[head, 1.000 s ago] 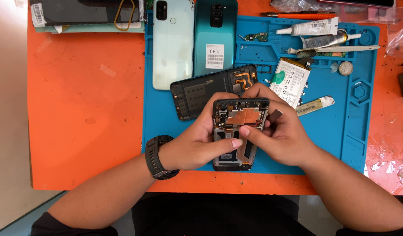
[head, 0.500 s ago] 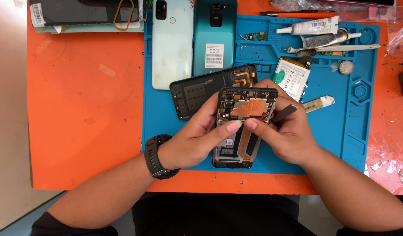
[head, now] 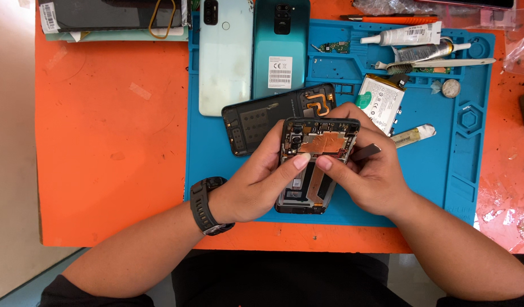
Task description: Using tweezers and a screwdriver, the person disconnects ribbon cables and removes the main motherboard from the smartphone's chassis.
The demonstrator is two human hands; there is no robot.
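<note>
Copper foil shows on the opened phone (head: 314,165) that you hold up between both hands, just above the near part of the blue work mat (head: 443,165). Your left hand (head: 256,185) grasps its left edge, thumb pressed on the exposed board, and your right hand (head: 367,173) grips the right edge, thumb tip beside the other. A dark flat piece (head: 366,151) pokes out past your right fingers; what it is cannot be made out. The phone's lower end is partly hidden by your palms.

On the mat behind the phone lies a black inner frame (head: 262,119), half covered by your hands. Beyond it sit a pale back cover (head: 225,57) and a teal back cover (head: 280,45), both cut off at the top. On the mat's right side rest a battery (head: 380,101), a white tube (head: 403,35) and a coin-like disc (head: 450,87). A black watch (head: 206,206) wraps your left wrist.
</note>
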